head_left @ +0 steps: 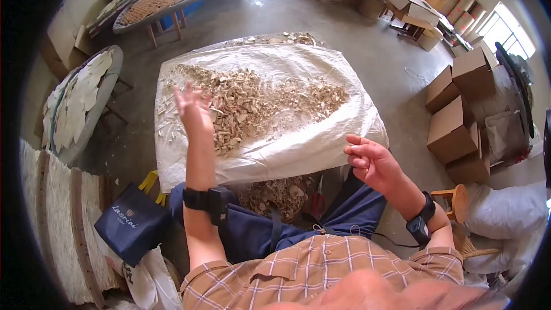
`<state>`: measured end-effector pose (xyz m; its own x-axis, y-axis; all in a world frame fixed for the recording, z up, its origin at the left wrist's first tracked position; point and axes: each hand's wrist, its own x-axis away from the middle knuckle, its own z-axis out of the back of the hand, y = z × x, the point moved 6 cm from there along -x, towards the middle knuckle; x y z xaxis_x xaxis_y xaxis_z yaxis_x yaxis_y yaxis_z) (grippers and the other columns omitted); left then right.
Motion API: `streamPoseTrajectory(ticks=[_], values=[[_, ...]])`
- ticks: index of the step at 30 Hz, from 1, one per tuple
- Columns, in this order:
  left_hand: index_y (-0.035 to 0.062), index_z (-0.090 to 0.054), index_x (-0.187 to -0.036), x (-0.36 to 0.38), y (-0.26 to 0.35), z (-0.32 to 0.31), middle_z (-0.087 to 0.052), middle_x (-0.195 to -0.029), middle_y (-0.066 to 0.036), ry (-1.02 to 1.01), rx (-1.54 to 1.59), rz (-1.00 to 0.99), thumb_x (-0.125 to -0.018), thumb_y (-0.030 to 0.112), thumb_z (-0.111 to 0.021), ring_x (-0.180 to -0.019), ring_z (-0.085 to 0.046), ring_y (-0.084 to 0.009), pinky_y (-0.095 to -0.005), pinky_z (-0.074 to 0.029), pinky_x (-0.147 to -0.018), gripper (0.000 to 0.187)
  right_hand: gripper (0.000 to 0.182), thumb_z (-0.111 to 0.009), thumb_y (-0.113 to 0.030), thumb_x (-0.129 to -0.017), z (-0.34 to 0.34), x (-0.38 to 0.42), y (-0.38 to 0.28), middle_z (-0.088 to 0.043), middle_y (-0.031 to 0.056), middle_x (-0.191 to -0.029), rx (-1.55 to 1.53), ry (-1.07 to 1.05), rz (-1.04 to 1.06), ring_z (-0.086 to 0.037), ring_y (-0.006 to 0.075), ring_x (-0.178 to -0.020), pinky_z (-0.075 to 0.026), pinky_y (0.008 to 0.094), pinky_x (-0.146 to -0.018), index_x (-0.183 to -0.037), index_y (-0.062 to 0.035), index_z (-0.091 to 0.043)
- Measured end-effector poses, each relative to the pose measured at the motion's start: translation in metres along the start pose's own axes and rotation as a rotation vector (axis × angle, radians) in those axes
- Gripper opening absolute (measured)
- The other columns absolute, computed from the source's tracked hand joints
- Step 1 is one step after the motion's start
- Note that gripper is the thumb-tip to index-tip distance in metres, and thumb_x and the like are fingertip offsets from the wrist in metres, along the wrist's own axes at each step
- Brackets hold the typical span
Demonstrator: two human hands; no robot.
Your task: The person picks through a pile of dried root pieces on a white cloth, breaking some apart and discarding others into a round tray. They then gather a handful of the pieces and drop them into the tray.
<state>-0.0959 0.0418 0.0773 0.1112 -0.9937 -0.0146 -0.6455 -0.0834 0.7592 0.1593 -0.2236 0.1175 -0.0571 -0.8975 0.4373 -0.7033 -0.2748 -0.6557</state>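
My left hand is raised over the left part of a low table covered with a white cloth. Its fingers are spread, slightly blurred, and nothing shows in them. Below and beside it lies a heap of dried, pale-brown chips and flakes, which thins out toward the right. At the table's front right edge, my right hand is held with curled fingers, thumb and fingertips close together. Whatever it pinches, if anything, is too small to name. Red-handled scissors are between my knees, beside more dried pieces under the table edge.
A dark blue bag stands on the floor at my left. Round trays, one with white sheets, another with a brown lattice, rest on stands. Open cardboard boxes, a wooden stool and white sacks are on the right.
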Motion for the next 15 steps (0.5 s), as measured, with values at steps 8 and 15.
streamPoseTrajectory(ticks=[8,15], values=[[0.0145,-0.006,-0.134,-0.006,0.06,0.028,-0.028,-0.129,-0.009,0.201,-0.104,-0.429,-0.074,0.001,-0.05,-0.098,-0.044,-0.0165,-0.0313,-0.039,-0.082,0.075,0.03,-0.052,-0.002,-0.077,-0.005,-0.019,0.007,-0.054,0.0038,-0.079,0.025,-0.033,-0.038,-0.046,0.0063,-0.054,-0.035,0.0167,-0.04,-0.105,-0.0029,-0.043],[0.007,-0.006,-0.133,-0.008,0.032,0.021,-0.034,-0.127,-0.006,0.129,-0.103,-0.272,-0.073,0.001,-0.049,-0.105,-0.039,-0.0176,-0.0325,-0.037,-0.084,0.074,0.03,-0.051,-0.002,-0.077,-0.004,-0.048,0.007,-0.055,0.0036,-0.08,0.04,-0.049,-0.078,-0.044,0.0063,-0.054,-0.036,0.0171,-0.042,-0.106,-0.0028,-0.043]])
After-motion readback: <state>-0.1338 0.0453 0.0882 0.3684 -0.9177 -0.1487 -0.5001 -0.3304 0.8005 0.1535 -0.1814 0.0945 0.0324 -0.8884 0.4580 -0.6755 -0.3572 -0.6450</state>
